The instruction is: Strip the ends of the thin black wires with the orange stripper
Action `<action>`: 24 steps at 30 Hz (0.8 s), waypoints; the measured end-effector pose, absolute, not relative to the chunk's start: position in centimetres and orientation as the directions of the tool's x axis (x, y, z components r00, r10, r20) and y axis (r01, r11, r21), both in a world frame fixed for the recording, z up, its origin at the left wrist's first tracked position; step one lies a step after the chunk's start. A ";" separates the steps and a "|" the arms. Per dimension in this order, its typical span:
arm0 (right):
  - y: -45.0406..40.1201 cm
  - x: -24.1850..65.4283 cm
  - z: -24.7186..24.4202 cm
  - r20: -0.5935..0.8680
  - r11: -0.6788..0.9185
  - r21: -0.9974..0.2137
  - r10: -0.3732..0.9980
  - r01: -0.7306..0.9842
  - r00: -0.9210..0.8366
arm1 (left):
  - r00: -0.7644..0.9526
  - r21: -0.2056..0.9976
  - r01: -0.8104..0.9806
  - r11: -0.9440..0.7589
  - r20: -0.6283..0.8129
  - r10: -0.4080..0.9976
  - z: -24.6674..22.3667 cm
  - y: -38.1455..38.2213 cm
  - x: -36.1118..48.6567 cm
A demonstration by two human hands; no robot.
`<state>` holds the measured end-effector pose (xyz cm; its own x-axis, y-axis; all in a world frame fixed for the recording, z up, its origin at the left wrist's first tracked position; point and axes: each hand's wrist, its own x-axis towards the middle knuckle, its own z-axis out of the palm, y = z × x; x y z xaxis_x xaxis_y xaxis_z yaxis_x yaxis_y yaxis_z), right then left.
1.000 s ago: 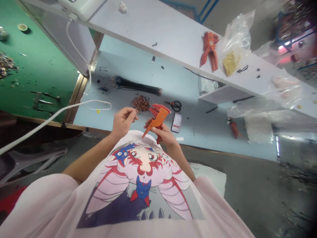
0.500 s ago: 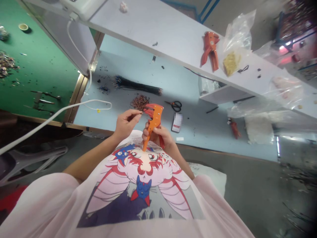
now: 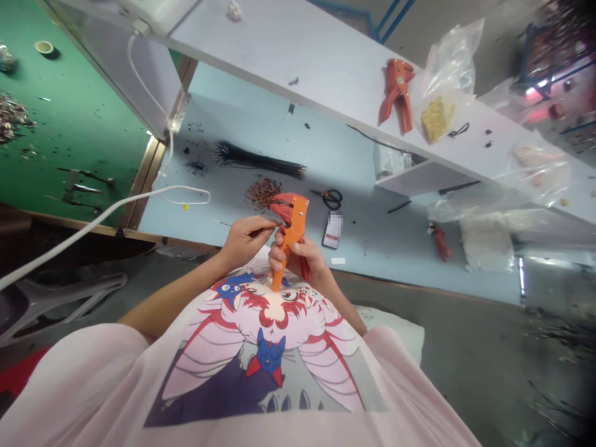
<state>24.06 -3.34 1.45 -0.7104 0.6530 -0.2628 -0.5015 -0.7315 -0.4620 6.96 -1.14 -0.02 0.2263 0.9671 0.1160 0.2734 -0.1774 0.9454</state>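
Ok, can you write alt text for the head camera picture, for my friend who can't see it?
A person's right hand grips an orange wire stripper while the left hand pinches a thin wire near its jaws. Behind them, a pale blue workbench holds a bundle of black wires and scissors.

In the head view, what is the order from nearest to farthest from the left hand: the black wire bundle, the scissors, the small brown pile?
1. Brown pile of small pieces: just ahead of the left hand.
2. Black wire bundle: farther ahead, beyond the pile.
3. Black-handled scissors: off to the right of the pile.
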 end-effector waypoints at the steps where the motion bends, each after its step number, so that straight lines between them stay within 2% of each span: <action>1: -3.3 24.0 1.5 -0.264 -0.730 -0.461 0.655 -0.504 -0.708 | 0.233 0.941 0.278 -0.194 0.130 0.964 -0.1 -1.1 6.9; 5: -3.3 23.9 1.4 -0.308 -0.740 -0.463 0.651 -0.488 -0.694 | 0.246 0.926 0.276 -0.259 0.193 0.950 -0.3 -1.1 6.9; 9: -3.3 23.9 1.4 -0.284 -0.729 -0.469 0.658 -0.498 -0.697 | 0.267 0.912 0.269 -0.311 0.240 0.933 -0.3 -1.0 6.9; 24: -3.3 24.0 1.3 -0.264 -0.729 -0.436 0.664 -0.528 -0.699 | 0.287 0.888 0.322 -0.329 0.240 0.927 -0.4 -0.9 6.9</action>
